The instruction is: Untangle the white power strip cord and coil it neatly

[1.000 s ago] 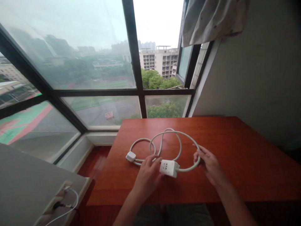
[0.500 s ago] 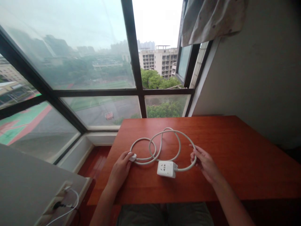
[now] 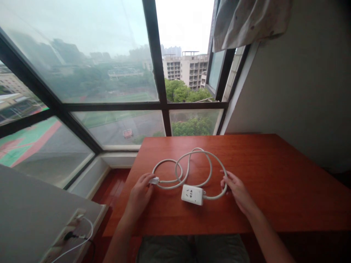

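A white extension cord lies in loose loops across the reddish-brown table [image 3: 287,190]. Its plug [image 3: 154,180] is pinched in the fingers of my left hand [image 3: 139,195], at the left of the table. My right hand [image 3: 238,190] grips the pale cable [image 3: 223,164] between thumb and fingers, to the right of the socket box [image 3: 192,194]. That box has its outlet holes turned towards me and sits between my two hands, slightly tilted. Several crossing loops of cable spread behind it.
Large windows [image 3: 109,106] with dark frames stand behind the table. A curtain [image 3: 249,23] hangs at upper right beside a grey wall [image 3: 296,87]. Low at left, wall sockets [image 3: 67,232] hold plugs, a white cable and a black one. My legs [image 3: 192,250] are under the table edge.
The socket box has shifted slightly left and turned, so its outlet face shows more. My right hand has moved a little left with the cable; my left still holds the plug.
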Tool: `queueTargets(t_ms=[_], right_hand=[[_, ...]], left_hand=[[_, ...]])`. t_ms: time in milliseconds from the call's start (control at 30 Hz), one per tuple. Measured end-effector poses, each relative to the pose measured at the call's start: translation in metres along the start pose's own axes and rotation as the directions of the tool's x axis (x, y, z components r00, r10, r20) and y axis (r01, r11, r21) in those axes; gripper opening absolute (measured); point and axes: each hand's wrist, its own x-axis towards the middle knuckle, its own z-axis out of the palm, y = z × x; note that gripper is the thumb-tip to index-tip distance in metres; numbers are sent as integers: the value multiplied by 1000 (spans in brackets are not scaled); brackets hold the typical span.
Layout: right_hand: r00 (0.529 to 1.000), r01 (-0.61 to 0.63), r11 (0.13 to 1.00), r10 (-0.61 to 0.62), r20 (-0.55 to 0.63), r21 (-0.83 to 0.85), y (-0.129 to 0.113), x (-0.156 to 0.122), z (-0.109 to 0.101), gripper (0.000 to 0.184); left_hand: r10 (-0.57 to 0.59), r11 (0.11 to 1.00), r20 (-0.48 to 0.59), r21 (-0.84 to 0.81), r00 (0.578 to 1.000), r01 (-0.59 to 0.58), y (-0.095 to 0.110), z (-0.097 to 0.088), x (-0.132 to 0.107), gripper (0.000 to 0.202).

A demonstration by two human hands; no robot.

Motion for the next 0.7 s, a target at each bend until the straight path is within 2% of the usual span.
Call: queueTargets(t_ms=[133, 267, 433, 533, 700], right_hand=[[999, 35, 988, -33, 14, -149, 17, 11, -5, 54], [995, 90, 941, -96, -2, -327, 31, 21, -11, 53], [978, 155, 851, -203, -41, -502, 31, 24, -15, 47], [974, 161, 829, -221, -50, -536, 30, 22, -15, 45], [969, 163, 828, -236, -69, -536, 33, 21, -14, 46]], left_hand=[[-73, 996, -42, 51, 996, 75, -1, 10, 6, 27], [-153, 982, -82, 100, 985, 161, 2, 21, 13, 26], [-142, 956, -116, 240, 983, 167, 12, 27, 22, 24], [-135, 955, -71, 258, 988, 149, 19, 30, 29, 22], [-139, 955, 90, 277, 986, 109, 31, 44, 53, 17]])
